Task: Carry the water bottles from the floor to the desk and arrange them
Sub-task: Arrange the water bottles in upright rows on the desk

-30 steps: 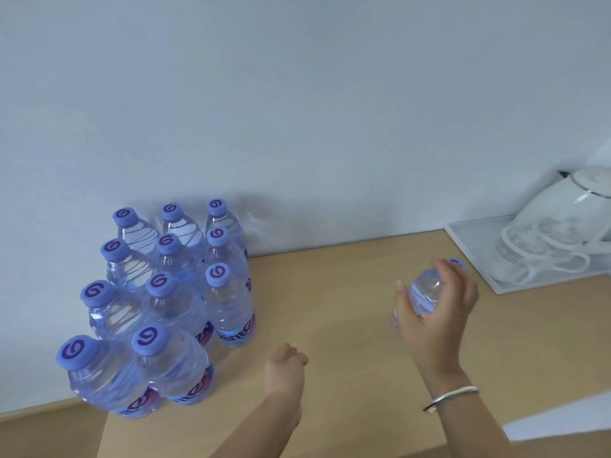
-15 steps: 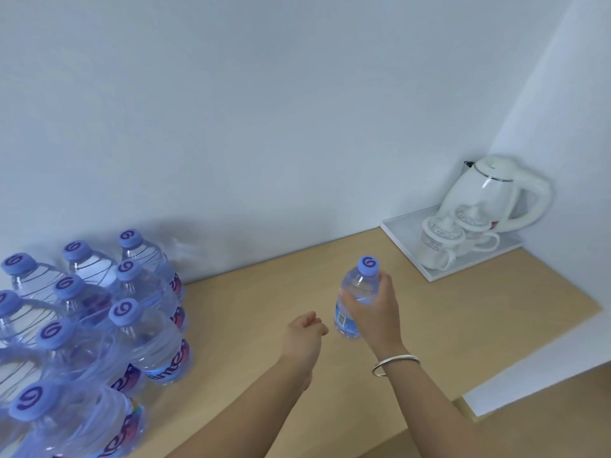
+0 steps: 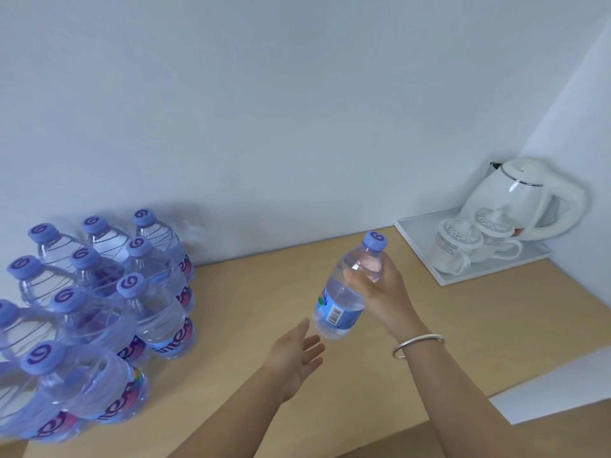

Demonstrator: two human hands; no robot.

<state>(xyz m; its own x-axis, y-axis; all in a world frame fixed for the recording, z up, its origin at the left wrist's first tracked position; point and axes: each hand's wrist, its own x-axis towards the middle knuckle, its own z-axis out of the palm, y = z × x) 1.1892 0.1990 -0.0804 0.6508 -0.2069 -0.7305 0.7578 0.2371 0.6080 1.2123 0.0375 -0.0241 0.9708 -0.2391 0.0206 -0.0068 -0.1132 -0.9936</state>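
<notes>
The right hand (image 3: pixel 380 292) grips a water bottle (image 3: pixel 350 289) around its upper half, thumb across the near side and fingers curled round the far side. The bottle is held clear of the desk (image 3: pixel 264 292), tilted with its purple cap (image 3: pixel 374 241) toward one o'clock and its base toward seven o'clock, barcode label facing the camera. A silver bangle (image 3: pixel 418 345) circles that wrist. The left hand (image 3: pixel 294 355) holds nothing: palm turned up, fingers nearly straight and loosely spread, tips just beside the bottle's base; I cannot tell whether they touch it.

Half a second ago the bottle stood close to upright in the right hand and lower in the view; it is now tipped over toward the left hand. The left hand, loosely curled then, has opened flat beneath the base. The camera has swung a little, so more of the standing bottles show.

A cluster of capped bottles (image 3: pixel 109 302) stands upright on the desk at nine o'clock, packed against each other by the pale wall (image 3: pixel 264 110). At two o'clock, in the corner, a white tray (image 3: pixel 416 239) carries a white kettle (image 3: pixel 525 200) and two white lidded cups (image 3: pixel 469 242). The desk is light wood; at five o'clock its front edge gives way to a lower brown surface.
</notes>
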